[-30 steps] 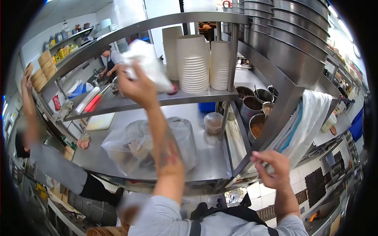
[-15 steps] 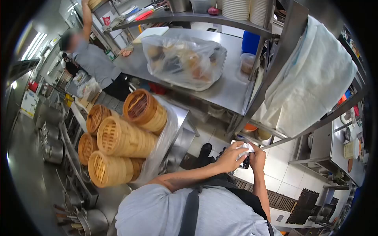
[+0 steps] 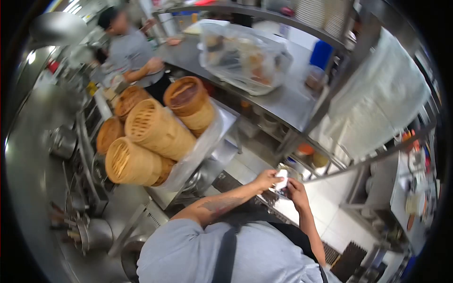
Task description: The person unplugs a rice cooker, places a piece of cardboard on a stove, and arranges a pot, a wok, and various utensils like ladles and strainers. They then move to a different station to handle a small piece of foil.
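Note:
In front of my body, my left hand (image 3: 267, 181) pinches a small white tissue-like piece (image 3: 282, 177) between thumb and fingers. My right hand (image 3: 297, 189) is closed just to the right of it, its fingers curled at a small dark object (image 3: 283, 192) under the white piece. Blur hides what that dark object is and how firmly either hand grips it. Left of my forearm, bamboo steamers (image 3: 153, 123) lie in tilted-looking stacks beside a clear plastic sheet (image 3: 200, 148).
A steel worktable (image 3: 295, 111) carries a large plastic-bagged load (image 3: 247, 59). A pale cloth (image 3: 377, 94) hangs from a rail at right. Another person (image 3: 132, 49) stands at the far left. Pots (image 3: 94, 233) and stoves line the left side.
My view has shifted, so the steamers and table appear higher. The white piece looks flatter and my hands sit slightly further apart. The other person has lowered a raised arm and turned.

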A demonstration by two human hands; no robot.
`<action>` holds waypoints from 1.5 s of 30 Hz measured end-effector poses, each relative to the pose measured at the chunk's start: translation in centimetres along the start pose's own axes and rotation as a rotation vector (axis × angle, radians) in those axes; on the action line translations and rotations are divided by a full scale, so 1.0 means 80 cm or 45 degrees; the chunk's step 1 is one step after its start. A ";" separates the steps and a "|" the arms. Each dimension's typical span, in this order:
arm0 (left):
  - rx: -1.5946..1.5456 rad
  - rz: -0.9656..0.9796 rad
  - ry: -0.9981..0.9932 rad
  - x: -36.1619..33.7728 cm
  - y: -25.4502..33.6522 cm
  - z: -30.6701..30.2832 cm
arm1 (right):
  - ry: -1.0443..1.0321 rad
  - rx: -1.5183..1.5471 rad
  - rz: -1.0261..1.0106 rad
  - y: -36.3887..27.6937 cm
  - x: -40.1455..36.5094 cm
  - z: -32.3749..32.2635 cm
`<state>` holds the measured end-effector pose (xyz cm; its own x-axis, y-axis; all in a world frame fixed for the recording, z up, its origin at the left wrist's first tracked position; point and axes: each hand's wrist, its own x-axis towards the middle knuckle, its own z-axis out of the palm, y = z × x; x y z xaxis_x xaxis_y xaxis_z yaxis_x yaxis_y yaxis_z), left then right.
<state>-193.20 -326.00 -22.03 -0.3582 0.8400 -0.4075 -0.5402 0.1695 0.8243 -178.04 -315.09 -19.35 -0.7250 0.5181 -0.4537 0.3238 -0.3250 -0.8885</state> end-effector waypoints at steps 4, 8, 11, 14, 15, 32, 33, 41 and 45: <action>0.872 0.326 0.086 0.005 -0.006 -0.012 | 0.346 -1.085 -0.605 -0.009 -0.026 0.006; 0.854 0.235 0.119 0.020 -0.032 0.008 | 0.317 -1.256 -0.666 -0.015 -0.044 0.025; 0.502 0.080 -0.155 0.044 -0.051 0.004 | 0.505 -1.392 -0.711 0.001 -0.027 0.019; 0.337 -0.010 -0.386 0.046 -0.052 -0.009 | 0.386 -1.422 -0.606 0.021 -0.009 0.011; 0.316 -0.062 -0.415 0.053 -0.043 -0.008 | 0.378 -1.426 -0.666 0.023 -0.004 0.007; 0.947 0.806 0.353 0.474 0.164 -0.091 | 0.596 -1.039 -0.006 0.078 -0.057 -0.110; 1.038 0.917 0.379 0.463 0.170 -0.062 | 0.647 -1.018 0.007 0.118 -0.076 -0.132; 1.792 1.201 0.712 0.277 0.022 0.036 | 0.677 -0.906 0.204 0.313 -0.226 -0.299; 2.072 0.452 0.538 0.204 -0.155 0.047 | 0.859 -0.721 0.320 0.306 -0.336 -0.380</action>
<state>-189.50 -312.44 -37.42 -0.5847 0.8110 0.0218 0.7772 0.5523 0.3015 -132.13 -312.94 -30.94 -0.1416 0.8948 -0.4234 0.8028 -0.1465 -0.5779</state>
